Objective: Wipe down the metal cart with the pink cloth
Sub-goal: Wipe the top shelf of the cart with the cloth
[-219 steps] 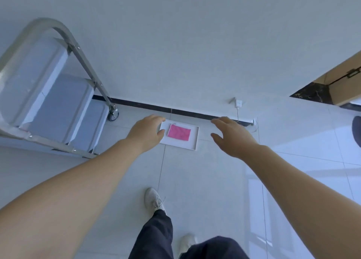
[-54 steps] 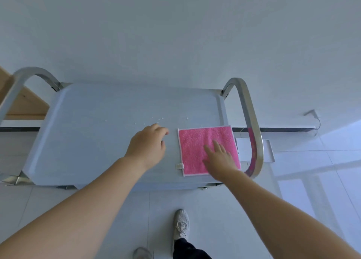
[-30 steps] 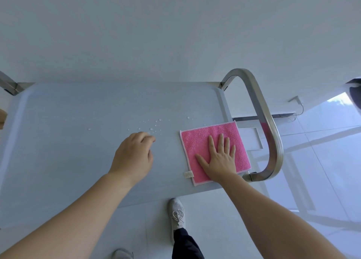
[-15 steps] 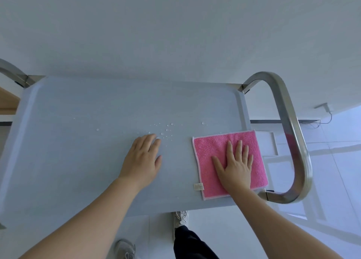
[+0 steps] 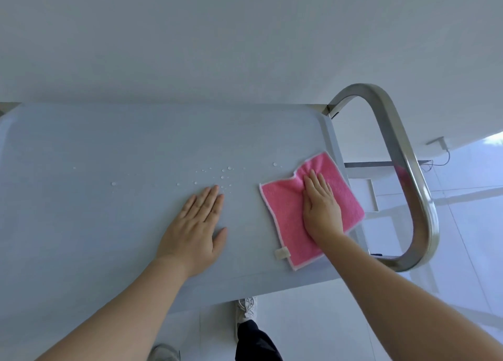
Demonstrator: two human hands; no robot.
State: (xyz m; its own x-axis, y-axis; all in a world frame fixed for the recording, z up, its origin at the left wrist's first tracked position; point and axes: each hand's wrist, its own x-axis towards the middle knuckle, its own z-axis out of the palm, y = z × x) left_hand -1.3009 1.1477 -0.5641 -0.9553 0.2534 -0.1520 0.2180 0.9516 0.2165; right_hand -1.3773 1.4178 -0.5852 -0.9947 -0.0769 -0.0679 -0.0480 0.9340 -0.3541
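- Right hand (image 5: 321, 208) is pressing flat, fingers extended, on the pink cloth (image 5: 288, 219) — gripping nothing.
- Left hand (image 5: 196, 230) is lying open-palmed on the cart top (image 5: 109, 148).
- Water droplets (image 5: 223, 174) are sitting between the hands; the cart handle (image 5: 408, 170) is bordering the cloth.

place: bare indoor room | cues: white wall (image 5: 245, 33), glossy floor tiles (image 5: 462, 251)

Square pink terry cloth (image 5: 288, 211) now rotated and bunched at its far edge, right hand (image 5: 321, 208) pushed farther, left hand (image 5: 196, 230) flattened.
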